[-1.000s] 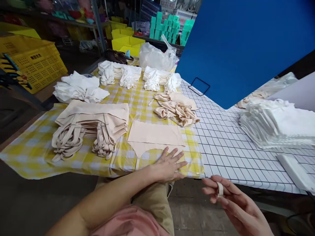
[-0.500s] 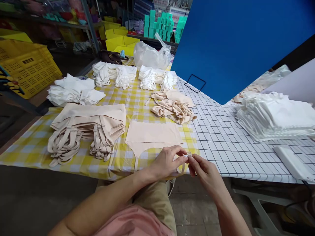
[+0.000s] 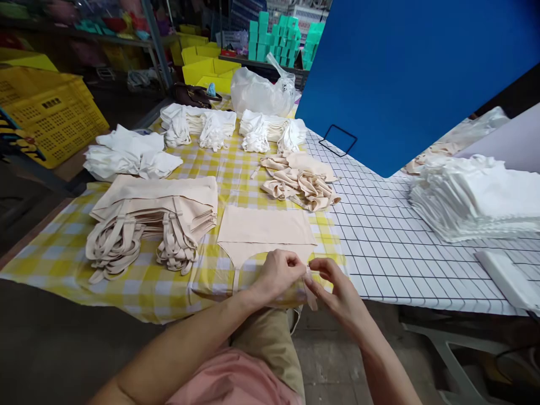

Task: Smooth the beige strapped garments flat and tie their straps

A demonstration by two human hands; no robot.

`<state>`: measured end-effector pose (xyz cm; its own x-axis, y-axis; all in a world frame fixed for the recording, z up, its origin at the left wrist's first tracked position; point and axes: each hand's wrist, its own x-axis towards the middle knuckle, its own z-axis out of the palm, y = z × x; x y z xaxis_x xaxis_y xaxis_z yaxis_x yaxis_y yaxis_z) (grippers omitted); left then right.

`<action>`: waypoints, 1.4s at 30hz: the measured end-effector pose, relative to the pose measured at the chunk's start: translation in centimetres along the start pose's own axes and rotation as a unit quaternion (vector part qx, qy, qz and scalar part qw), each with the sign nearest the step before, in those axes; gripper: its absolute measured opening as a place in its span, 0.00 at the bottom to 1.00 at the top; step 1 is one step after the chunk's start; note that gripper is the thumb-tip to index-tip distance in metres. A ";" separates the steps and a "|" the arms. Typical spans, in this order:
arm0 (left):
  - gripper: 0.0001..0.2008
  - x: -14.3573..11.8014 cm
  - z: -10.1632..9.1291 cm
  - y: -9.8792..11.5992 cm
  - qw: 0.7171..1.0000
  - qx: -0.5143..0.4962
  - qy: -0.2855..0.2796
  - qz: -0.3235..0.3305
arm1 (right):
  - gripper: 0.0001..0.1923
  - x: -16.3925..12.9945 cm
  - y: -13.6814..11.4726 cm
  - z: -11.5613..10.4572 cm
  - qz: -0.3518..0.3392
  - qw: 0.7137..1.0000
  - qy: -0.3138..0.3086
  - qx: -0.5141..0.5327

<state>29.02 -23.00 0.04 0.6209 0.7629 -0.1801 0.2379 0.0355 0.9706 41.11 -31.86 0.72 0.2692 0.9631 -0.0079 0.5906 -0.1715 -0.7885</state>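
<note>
A flat beige garment (image 3: 265,228) lies on the yellow checked tablecloth (image 3: 54,259) at the table's near edge. Its right strap (image 3: 311,289) hangs over the edge. My left hand (image 3: 278,275) and my right hand (image 3: 337,292) meet at that strap, both pinching it between fingertips. The garment's left strap (image 3: 236,278) lies loose beside my left hand.
A stack of folded beige garments (image 3: 156,216) lies to the left, a crumpled beige pile (image 3: 301,185) behind. White garments (image 3: 130,154) fill the far side and a white stack (image 3: 476,199) sits right on the gridded cloth (image 3: 379,247). A blue panel (image 3: 405,73) stands behind; yellow crates (image 3: 50,112) left.
My right hand came up from below the table's edge with a small strap piece and joined my left hand, which lifted off the cloth; both now pinch the strap.
</note>
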 end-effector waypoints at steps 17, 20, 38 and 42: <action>0.08 3.4 -2.5 -1.6 0.984 0.176 -0.008 0.031 | 0.11 4.0 1.8 2.2 -0.125 0.977 0.082 -0.152; 0.10 4.7 -3.2 -2.5 0.928 0.333 0.009 0.170 | 0.08 5.9 2.2 2.0 -0.068 0.988 0.078 -0.118; 0.06 7.9 -3.3 -4.1 0.935 0.322 -0.003 0.149 | 0.11 9.7 3.2 1.6 0.025 0.999 -0.001 0.030; 0.07 8.2 -3.5 -3.9 0.939 0.310 -0.006 0.145 | 0.07 10.7 2.5 1.7 -0.027 0.999 -0.015 -0.024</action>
<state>30.57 -14.69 -4.69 0.7350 0.6742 0.0727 0.4440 -0.5596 0.6998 44.15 -21.64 -2.40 0.2135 0.9768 0.0149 0.6402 -0.1284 -0.7574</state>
